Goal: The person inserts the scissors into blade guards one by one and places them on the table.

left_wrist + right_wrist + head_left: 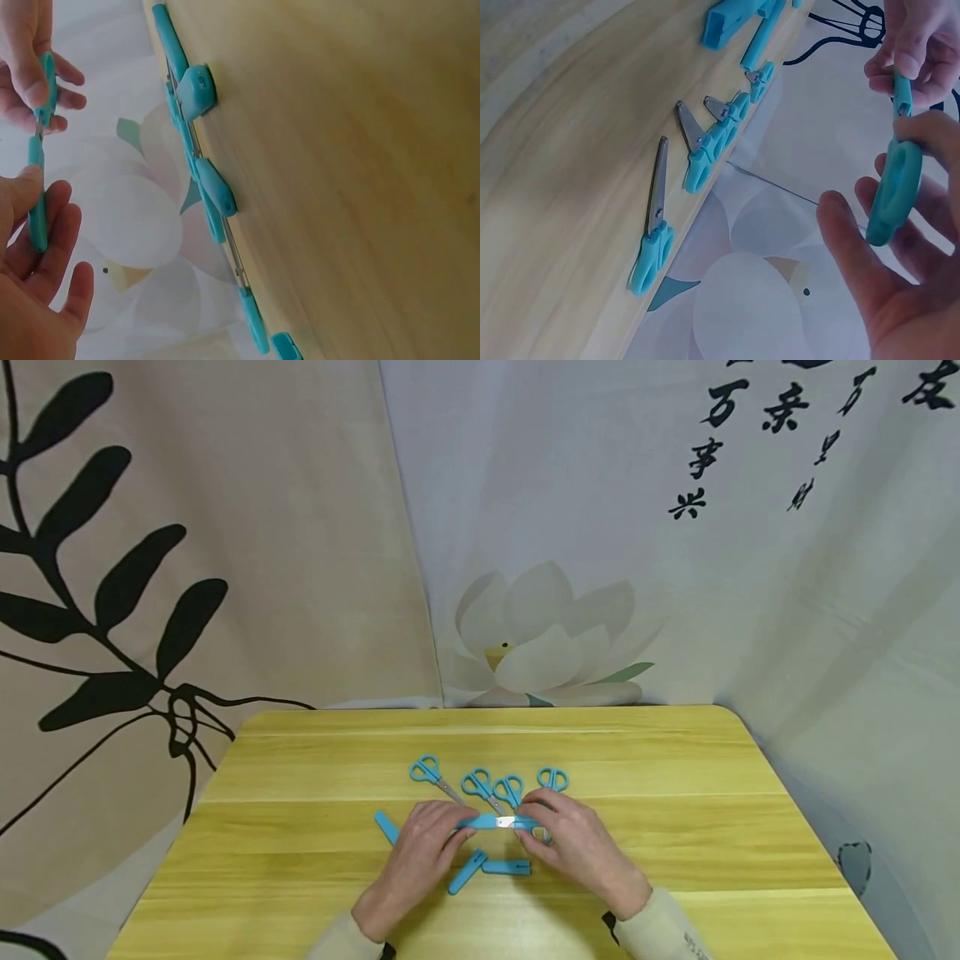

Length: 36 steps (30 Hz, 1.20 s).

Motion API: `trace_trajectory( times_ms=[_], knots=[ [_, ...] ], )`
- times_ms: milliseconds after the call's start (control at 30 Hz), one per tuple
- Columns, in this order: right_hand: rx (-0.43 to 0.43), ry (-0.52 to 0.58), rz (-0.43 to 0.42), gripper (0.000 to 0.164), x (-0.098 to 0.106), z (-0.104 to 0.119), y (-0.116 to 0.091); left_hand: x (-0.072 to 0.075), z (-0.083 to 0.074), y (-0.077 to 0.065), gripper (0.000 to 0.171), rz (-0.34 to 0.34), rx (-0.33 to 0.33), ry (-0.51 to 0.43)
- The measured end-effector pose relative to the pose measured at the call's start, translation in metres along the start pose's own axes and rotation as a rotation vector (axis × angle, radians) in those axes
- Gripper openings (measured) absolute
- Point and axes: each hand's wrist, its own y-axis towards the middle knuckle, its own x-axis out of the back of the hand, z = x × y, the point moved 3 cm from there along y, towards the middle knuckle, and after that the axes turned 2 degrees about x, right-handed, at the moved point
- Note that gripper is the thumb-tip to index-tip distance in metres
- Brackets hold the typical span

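In the head view my left hand point(420, 847) pinches a blue blade cover point(478, 822) between thumb and fingers. My right hand point(583, 845) grips a pair of scissors point(506, 822) by its blue handles, level with the cover. The tip end of the blades is hidden inside the cover, and a short silver stretch shows between cover and handles. Seen from the left wrist, the cover point(37, 199) lies across the left fingers. From the right wrist, the handle loops point(898, 191) sit between the right thumb and fingers, with one finger extended away.
Several blue-handled scissors point(426, 769) lie uncovered in a row beyond the hands on the wooden table point(712, 827). Nearer the person are loose blue covers point(507, 867), one slanting beside another, and a third cover point(386, 827) by the left hand. Printed cloth point(300, 527) hangs behind the table.
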Motion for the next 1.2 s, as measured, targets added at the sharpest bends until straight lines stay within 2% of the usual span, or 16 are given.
trace_trajectory(
  times_ms=[300,1200],
  knots=[
    [0.019,0.034,0.001,0.023,-0.0021,0.0023,-0.0003,-0.0008,-0.0014,-0.0009,0.019,0.016,0.01,-0.013],
    [0.026,0.002,0.004,0.023,0.0042,0.0076,0.0041,0.0008,-0.0068,0.0054,0.023,-0.032,-0.047,0.037]
  ],
)
